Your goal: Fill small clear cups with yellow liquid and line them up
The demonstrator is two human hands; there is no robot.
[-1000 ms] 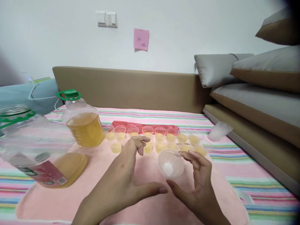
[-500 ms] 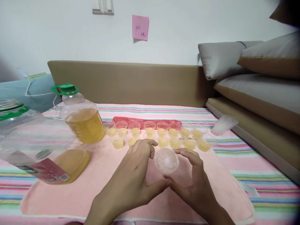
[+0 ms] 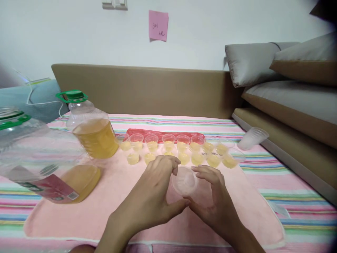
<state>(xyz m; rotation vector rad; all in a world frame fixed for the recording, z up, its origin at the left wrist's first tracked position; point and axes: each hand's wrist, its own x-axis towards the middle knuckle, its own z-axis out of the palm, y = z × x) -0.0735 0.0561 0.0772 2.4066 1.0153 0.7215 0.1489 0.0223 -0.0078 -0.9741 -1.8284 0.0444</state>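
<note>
Between my two hands is a clear plastic cup (image 3: pixel 184 181), its round rim facing me; it may be a stack, I cannot tell. My left hand (image 3: pixel 154 189) curls around the cup's left side, the thumb beneath. On the right side, the curved fingers of my right hand (image 3: pixel 213 196) hold it, and the two thumbs meet below the rim. Just beyond my hands stand several small clear cups with pale yellow liquid, in two rows; one front cup (image 3: pixel 133 159) is at the left end, and another (image 3: pixel 230 160) at the right end looks tilted.
Two large bottles of yellow liquid stand at left, a nearer bottle (image 3: pixel 60 182) and a farther bottle (image 3: pixel 96 138). A red plastic bag (image 3: pixel 160 134) lies behind the cups. Stacked cups (image 3: pixel 252 138) lie by the cushions (image 3: pixel 295 95) at right. A pink mat (image 3: pixel 105 211) covers the striped cloth.
The cup between my hands has shifted slightly left and its rim has turned a little. My right fingers have moved slightly left with it. The camera view has tilted slightly.
</note>
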